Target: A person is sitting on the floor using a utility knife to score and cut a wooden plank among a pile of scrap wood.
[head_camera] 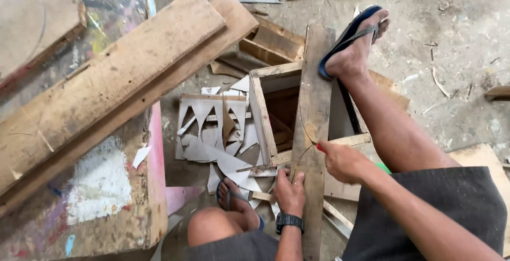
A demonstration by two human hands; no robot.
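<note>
A long narrow wooden plank (313, 107) lies across an open wooden box frame (263, 115), with a curved line drawn along it. My right foot in a blue sandal (345, 40) presses on the plank's far end. My left hand (289, 191), with a black watch on the wrist, grips the plank's near part. My right hand (342, 161) is shut on a red pencil (320, 147), whose tip touches the plank's right edge near the drawn line.
Two thick boards (117, 75) lie stacked on a paint-stained worktable (106, 197) at the left. Cut white sheet offcuts (212, 139) litter the concrete floor beside the box. My left foot (234, 197) rests on them. Wood scraps lie at the top.
</note>
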